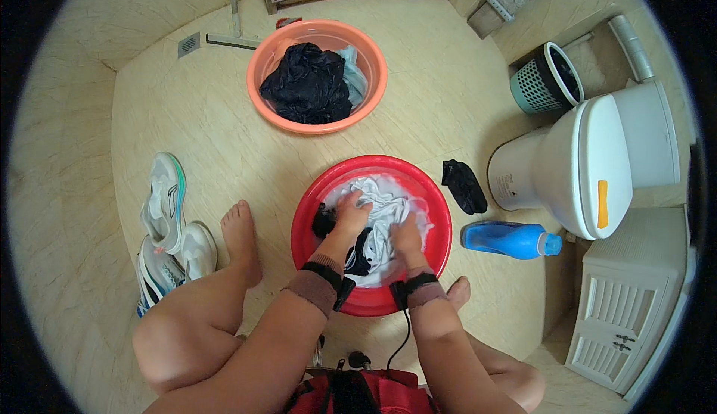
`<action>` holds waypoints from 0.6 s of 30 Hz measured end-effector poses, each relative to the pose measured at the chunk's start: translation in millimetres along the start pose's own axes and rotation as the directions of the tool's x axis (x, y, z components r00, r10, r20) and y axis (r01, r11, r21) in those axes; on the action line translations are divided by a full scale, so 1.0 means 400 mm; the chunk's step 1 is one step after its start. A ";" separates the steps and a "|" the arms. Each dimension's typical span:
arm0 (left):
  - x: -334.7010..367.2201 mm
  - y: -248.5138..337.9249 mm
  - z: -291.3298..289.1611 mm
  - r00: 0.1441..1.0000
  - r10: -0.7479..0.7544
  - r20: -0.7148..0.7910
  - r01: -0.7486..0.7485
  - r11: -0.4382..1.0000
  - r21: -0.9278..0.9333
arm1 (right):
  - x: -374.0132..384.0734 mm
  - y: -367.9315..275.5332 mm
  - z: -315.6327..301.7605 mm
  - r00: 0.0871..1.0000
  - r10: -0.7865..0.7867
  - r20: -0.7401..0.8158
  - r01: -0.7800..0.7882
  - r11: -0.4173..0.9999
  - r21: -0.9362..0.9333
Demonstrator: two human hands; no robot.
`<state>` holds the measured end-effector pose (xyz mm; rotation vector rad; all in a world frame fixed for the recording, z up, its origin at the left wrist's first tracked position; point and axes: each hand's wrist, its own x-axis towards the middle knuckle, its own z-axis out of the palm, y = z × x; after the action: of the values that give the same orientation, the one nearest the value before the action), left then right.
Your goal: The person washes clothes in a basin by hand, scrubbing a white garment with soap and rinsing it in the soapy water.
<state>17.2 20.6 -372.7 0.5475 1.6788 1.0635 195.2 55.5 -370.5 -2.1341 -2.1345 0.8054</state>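
Observation:
A red basin (300,223) stands on the floor between my feet, holding sudsy water and wet laundry. Inside it lies a bunched white garment (384,203), with black cloth (362,256) below it and another dark piece at the left side. My left hand (349,218) is closed on the white garment's left part, the thumb showing toward the middle. At the garment's right side my right hand (407,238) grips the same cloth, its fingertips partly hidden among folds and foam. Both wrists wear dark straps over brownish cuffs.
Beyond the basin, an orange tub (258,108) holds dark and pale blue clothes. A blue bottle (508,240) and a black cloth item (464,187) lie to the right, near the toilet (597,167), bin (539,85) and white cabinet (624,294). Sneakers (166,205) are at left.

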 end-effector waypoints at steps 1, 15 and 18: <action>0.008 -0.022 0.000 1.000 -0.027 0.005 0.027 1.000 -0.007 | -0.008 -0.016 0.019 0.996 0.064 0.067 -0.058 0.994 -0.090; -0.030 0.065 -0.056 0.882 -0.080 0.465 0.464 0.325 -0.824 | -0.197 -0.287 -0.120 0.833 -0.552 -0.042 0.502 0.721 0.477; -0.010 -0.023 -0.078 0.840 0.048 0.540 0.521 0.202 -0.829 | -0.255 -0.350 -0.163 0.836 -0.543 0.071 0.447 0.752 0.484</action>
<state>-9.0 0.9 -376.1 -0.3377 0.3554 1.3504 95.6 -9.0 -228.3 -1.2109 -2.1646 1.3298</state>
